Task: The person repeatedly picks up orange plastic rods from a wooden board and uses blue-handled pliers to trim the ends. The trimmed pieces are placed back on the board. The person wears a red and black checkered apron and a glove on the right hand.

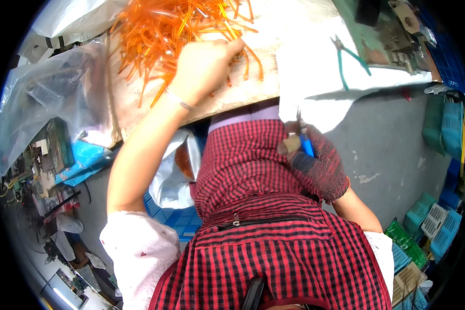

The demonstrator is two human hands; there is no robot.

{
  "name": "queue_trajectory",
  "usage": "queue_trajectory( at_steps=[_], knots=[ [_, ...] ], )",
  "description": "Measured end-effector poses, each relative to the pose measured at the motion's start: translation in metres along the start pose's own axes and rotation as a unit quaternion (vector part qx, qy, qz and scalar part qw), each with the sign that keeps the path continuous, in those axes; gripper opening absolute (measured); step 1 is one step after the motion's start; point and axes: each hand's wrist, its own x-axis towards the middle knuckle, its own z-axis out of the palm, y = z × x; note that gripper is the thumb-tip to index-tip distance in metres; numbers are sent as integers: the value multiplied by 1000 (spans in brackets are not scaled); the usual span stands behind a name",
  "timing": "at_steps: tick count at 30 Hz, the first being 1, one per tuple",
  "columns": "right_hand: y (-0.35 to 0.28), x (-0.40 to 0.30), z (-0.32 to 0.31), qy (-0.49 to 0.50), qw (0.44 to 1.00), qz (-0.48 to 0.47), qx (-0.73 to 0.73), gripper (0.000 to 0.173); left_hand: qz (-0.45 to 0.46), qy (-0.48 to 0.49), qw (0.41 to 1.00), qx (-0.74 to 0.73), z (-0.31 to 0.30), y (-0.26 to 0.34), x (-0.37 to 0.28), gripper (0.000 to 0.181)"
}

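My left hand (207, 64) is bare and rests on the near right part of a heap of thin, translucent orange plastic pieces (155, 42). Many of these have a bent end and look like eyeglass temples. The fingertips are hidden beneath the hand, so a grip on any piece cannot be made out. In a dark red knitted glove with tape on the fingers, my right hand (319, 164) is closed around small cutting pliers (306, 143) with a blue handle. Their metal jaws point away from me, over my lap beside the table edge.
The heap lies on a wooden tabletop (259, 73). Green-handled nippers (343, 58) lie on a white sheet (310, 73) to the right, near a metal machine (401, 35). A clear plastic bag (58, 89) is at left. Below the table, a white sack (178, 170) sits in a blue crate (174, 221).
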Motion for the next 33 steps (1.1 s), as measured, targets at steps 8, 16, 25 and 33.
queue_trajectory(
  at_steps=[8, 16, 25, 33],
  knots=[
    [-9, 2, 10, -44, 999, -13, -13, 53, 74, 44, 995, 50, 2, 13, 0, 6],
    [38, 14, 23, -260, 747, 189, 582, 59, -62, 383, 858, -338, -67, 4, -6, 10],
    [-49, 9, 7, -40, 965, -176, -190, 59, -276, 62, 513, -811, -92, 72, -91, 23],
    [-88, 9, -5, 12, 874, -286, -392, 65, -342, -29, 440, -830, -103, 87, -101, 27]
  ],
)
